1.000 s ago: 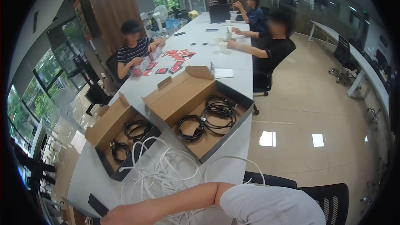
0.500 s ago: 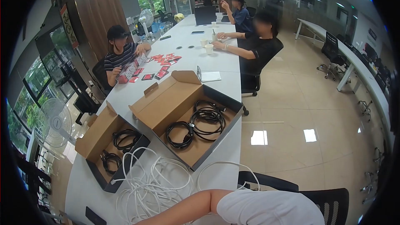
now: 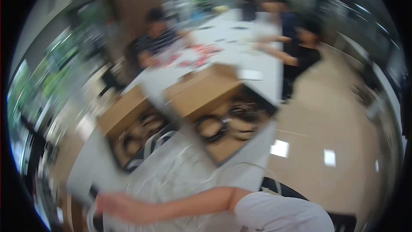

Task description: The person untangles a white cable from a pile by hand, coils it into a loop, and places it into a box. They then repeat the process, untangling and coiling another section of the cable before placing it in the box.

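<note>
My right hand (image 3: 118, 208) reaches across the front of the table, its fingers smeared by motion. A white cable loop (image 3: 91, 220) curves right beside its fingertips; I cannot tell whether they grip it. Below the boxes, a loose tangle of white cable (image 3: 171, 174) lies on the table behind my forearm. Two open cardboard boxes stand past it: a smaller box (image 3: 124, 107) on the left and a larger box (image 3: 201, 99) on the right. Coiled black cables (image 3: 210, 129) lie in both. My left hand is out of the picture.
A small dark flat object (image 3: 93, 190) lies at the table's near left edge. Farther along the white table (image 3: 262, 88) are red packets (image 3: 206, 51) and a white paper (image 3: 250, 75). One person (image 3: 159, 38) sits on the left, others on the right. A dark chair (image 3: 292, 191) stands beside me.
The view has swung left and blurred, shifting the scene rightward. My right hand has come into sight at the lower left, with a white cable loop beside it.
</note>
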Motion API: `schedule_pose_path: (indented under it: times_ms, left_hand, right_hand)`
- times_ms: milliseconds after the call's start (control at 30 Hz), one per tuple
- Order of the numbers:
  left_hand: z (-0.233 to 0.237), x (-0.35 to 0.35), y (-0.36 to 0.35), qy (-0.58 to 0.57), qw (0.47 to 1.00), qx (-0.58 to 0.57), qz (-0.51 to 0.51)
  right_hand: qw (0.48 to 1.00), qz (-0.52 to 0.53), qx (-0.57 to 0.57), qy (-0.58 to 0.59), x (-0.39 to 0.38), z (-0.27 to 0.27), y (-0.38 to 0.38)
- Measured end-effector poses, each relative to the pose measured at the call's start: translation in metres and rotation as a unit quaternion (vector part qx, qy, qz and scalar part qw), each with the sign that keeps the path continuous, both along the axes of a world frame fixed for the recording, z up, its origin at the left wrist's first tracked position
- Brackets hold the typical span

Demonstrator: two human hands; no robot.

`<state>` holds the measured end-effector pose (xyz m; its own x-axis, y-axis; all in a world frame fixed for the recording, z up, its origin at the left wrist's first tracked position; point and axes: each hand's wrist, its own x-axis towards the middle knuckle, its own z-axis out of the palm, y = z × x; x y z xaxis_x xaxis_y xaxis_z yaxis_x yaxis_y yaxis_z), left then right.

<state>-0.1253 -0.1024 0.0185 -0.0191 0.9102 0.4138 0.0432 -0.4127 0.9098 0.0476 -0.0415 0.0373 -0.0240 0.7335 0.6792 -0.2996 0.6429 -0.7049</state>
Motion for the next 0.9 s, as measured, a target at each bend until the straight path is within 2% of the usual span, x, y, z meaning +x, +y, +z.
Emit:
schedule_pose_path:
  times_ms: [33,67,100,133,167,200,233,333,367,467,567,767,900]
  left_hand:
    - [-0.003,-0.001,-0.004,-0.026,0.999,0.027,-0.014]
    - [-0.004,0.001,-0.008,-0.056,0.997,0.035,-0.051]
    - [-0.004,0.001,-0.01,-0.083,0.991,0.045,-0.091]
    - [0.002,0.0,-0.013,-0.125,0.982,-0.005,-0.142]
    - [0.016,0.008,-0.015,-0.134,0.973,0.0,-0.185]
    - [0.02,0.006,-0.018,-0.189,0.959,-0.008,-0.21]
    - [0.02,0.0,-0.021,-0.244,0.937,-0.013,-0.251]
    - [0.024,-0.021,-0.023,-0.278,0.943,-0.043,-0.18]
    - [0.027,-0.02,-0.027,-0.36,0.915,-0.064,-0.171]
    - [0.03,-0.034,-0.019,-0.405,0.889,-0.146,-0.153]
    - [0.036,-0.035,-0.015,-0.41,0.879,-0.174,-0.173]
    - [0.031,-0.033,-0.008,-0.417,0.851,-0.211,-0.239]
    - [0.026,-0.029,-0.004,-0.376,0.868,-0.194,-0.259]
  right_hand:
    - [0.987,0.119,-0.088,0.07,0.004,-0.002,-0.004]
    - [0.947,0.216,-0.185,0.151,0.008,-0.003,-0.01]
    - [0.934,0.198,-0.232,0.186,0.009,0.012,-0.02]
    - [0.915,0.246,-0.273,0.165,0.011,0.01,-0.018]
    - [0.905,0.247,-0.278,0.204,0.003,0.01,-0.021]
    - [0.913,0.227,-0.268,0.208,-0.008,0.01,-0.025]
    - [0.908,0.25,-0.268,0.204,-0.018,0.005,-0.024]
    - [0.878,0.297,-0.32,0.196,-0.048,0.001,-0.022]
    - [0.867,0.303,-0.346,0.191,-0.05,0.001,-0.027]
    - [0.825,0.293,-0.438,0.205,-0.057,0.008,-0.025]
    - [0.816,0.373,-0.402,0.182,-0.043,-0.002,-0.017]
    - [0.831,0.315,-0.412,0.201,-0.034,0.01,-0.02]
    - [0.862,0.282,-0.364,0.211,-0.03,0.01,-0.018]
